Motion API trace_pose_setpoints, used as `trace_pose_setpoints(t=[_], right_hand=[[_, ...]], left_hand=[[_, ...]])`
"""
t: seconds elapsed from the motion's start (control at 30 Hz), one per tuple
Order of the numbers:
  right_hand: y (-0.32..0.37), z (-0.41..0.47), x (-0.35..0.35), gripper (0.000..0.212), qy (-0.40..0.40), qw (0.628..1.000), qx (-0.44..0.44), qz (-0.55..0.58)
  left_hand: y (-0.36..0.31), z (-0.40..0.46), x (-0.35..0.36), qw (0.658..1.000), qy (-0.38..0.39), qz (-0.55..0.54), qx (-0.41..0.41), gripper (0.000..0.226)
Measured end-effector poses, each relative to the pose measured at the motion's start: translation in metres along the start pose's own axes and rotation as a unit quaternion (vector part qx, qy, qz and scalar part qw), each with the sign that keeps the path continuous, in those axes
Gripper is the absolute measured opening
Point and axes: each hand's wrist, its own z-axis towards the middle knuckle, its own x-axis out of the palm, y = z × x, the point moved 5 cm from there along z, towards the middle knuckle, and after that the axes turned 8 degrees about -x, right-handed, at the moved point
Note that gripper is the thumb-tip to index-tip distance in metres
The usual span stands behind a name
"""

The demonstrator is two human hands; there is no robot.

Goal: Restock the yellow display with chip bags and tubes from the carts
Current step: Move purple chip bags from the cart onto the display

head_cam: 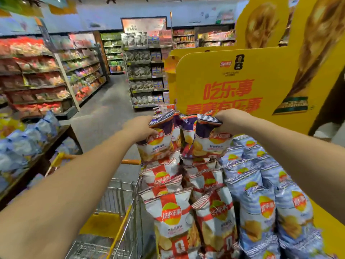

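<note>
Shelves of snack packs along the left edge, blurred. Lower left: light blue bags heaped on a dark table. Bottom centre: wire shopping cart with a yellow-and-orange handle, yellow panel inside.

Centre of frame now: left hand gripping a purple-topped chip bag by its crimped top edge, fingers curled round it. Just right, more purple bags bunched between the two hands, touching both outer bags. Right hand clamped on the crimped top of a second purple-topped bag, thumb under, fingers over. Both bags hanging upright, held above the stocked rows at the front of the yellow display.

Below the hands: red-and-white chip bags standing upright in two files, packed front to back. Right of those, touching: blue-and-white striped chip bags, also upright in rows. Upper right: yellow cardboard header with red lettering and a golden trophy picture. Centre background: grey aisle floor and an end shelf of dark packets.
</note>
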Motion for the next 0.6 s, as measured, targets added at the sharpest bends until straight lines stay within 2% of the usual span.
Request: trace_pose_setpoints(t=[0.07, 0.17, 0.33, 0.47, 0.6], right_hand=[[0.004, 0.017, 0.009, 0.022, 0.016, 1.0, 0.001, -0.007], [0.006, 0.04, 0.025, 0.028, 0.043, 0.999, -0.002, -0.01], [0.005, 0.061, 0.041, 0.029, 0.107, 0.994, 0.004, -0.019], [0.001, 0.074, 0.033, 0.033, 0.124, 0.992, 0.012, -0.008], [0.004, 0.081, 0.037, 0.038, 0.128, 0.991, 0.0, -0.026]], left_hand=[[-0.004, 0.018, 0.017, 0.999, 0.029, 0.009, 0.025, 0.057], [-0.005, 0.045, 0.036, 0.997, 0.062, -0.008, 0.055, 0.058], [-0.008, 0.072, 0.044, 0.986, 0.141, -0.02, 0.088, 0.077], [-0.008, 0.094, 0.038, 0.973, 0.2, -0.048, 0.104, 0.075], [-0.012, 0.108, 0.047, 0.973, 0.196, -0.046, 0.112, 0.071]])
